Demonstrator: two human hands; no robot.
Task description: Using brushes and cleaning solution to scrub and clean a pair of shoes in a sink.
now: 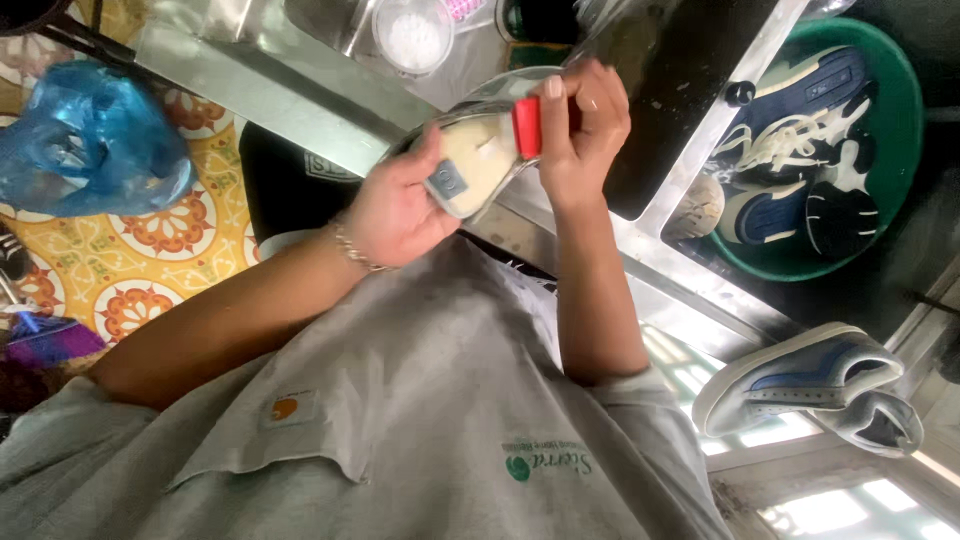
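My left hand (395, 210), with a bracelet at the wrist, grips a pale shoe (478, 160) turned so that its cream underside and a small grey patch face me; my thumb rests next to the patch. My right hand (585, 125) is closed around a small red object (527, 127) and presses it against the cream surface near the shoe's edge. Both hands are raised in front of my grey shirt (430, 400). I cannot tell what kind of object the red one is.
A green basin (900, 120) at the right holds several blue and white shoes. A grey-blue shoe (800, 380) lies at the lower right. A metal sink (330, 30) and a round white container (412, 35) are above my hands. A blue plastic bag (90, 140) lies on the patterned floor tiles.
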